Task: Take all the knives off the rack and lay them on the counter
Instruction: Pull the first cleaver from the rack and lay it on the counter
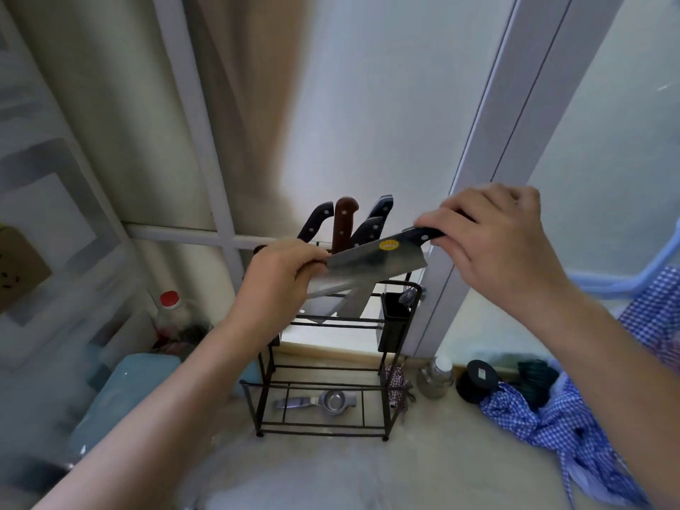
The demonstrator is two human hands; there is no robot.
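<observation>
— Holding the cleaver (371,268) clear of the rack (323,384), is the person midway through the job?
— It seems so. The right hand (493,237) is closed around its dark handle; the left hand (283,277) pinches the far end of the blade, in the air above the rack.
— What next?
— Probably lowering it flat onto the desk (423,469), edge away from the fingers. Four handles (346,224) remain upright in the rack.
— And the cleaver itself?
— Broad, shiny steel with a yellow sticker (389,245) near the handle.
</observation>
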